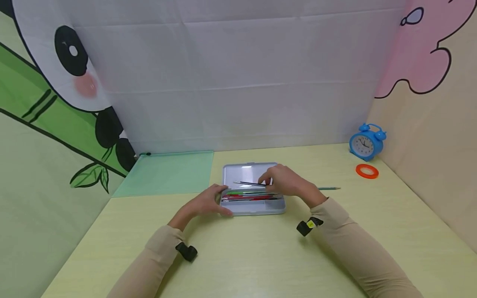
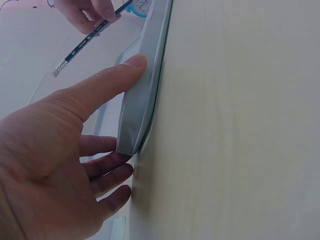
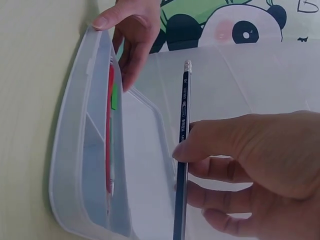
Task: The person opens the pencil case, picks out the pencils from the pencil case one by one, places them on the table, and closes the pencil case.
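Note:
A pale, open pencil case (image 1: 270, 207) lies on the table with its lid (image 1: 238, 169) folded back. Inside are several slim items, among them a red pen (image 3: 108, 135) and something green (image 3: 114, 97). My left hand (image 1: 206, 201) holds the case at its left end; the thumb rests on the front wall and the fingers are round the corner (image 2: 125, 145). Over the lid, my right hand (image 1: 285, 181) pinches a dark pencil (image 3: 184, 107) between thumb and fingers. Its eraser end (image 2: 59, 68) points left.
To the right, a teal pencil (image 1: 329, 188) lies partly hidden behind the right wrist. A blue alarm clock (image 1: 365, 142) and an orange ring (image 1: 367, 176), perhaps tape, are at the back right. A green mat (image 1: 167, 174) covers the back left. A white cloth wall (image 1: 238, 74) rises behind.

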A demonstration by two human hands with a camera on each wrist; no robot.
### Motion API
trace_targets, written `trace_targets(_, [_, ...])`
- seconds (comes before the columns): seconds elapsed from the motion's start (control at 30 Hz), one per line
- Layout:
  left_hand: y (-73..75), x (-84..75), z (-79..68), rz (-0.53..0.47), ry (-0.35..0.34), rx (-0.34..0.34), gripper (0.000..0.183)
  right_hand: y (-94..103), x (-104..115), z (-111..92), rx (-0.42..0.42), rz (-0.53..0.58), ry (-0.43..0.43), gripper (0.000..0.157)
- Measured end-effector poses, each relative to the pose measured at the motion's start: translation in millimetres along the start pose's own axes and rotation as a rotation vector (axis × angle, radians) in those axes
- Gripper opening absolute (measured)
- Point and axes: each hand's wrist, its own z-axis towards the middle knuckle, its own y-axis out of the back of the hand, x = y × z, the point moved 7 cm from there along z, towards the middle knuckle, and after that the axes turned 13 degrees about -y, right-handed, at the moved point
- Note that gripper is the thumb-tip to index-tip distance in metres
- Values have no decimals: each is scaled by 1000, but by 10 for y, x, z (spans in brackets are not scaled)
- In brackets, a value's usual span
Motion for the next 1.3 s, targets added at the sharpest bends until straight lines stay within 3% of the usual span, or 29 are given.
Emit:
trace_targets(0.43, [7,-19,-1,0,0,-1,102,321,-270,-103,2,38,-114,24])
trace_targets(0.67, [5,-12,6,5,-3,3,102,398,-354,-157,21,41,-124,23])
trace_targets(1.3, [-8,7,10,0,1,6,103,509,-744,-328,110,15,-255,21])
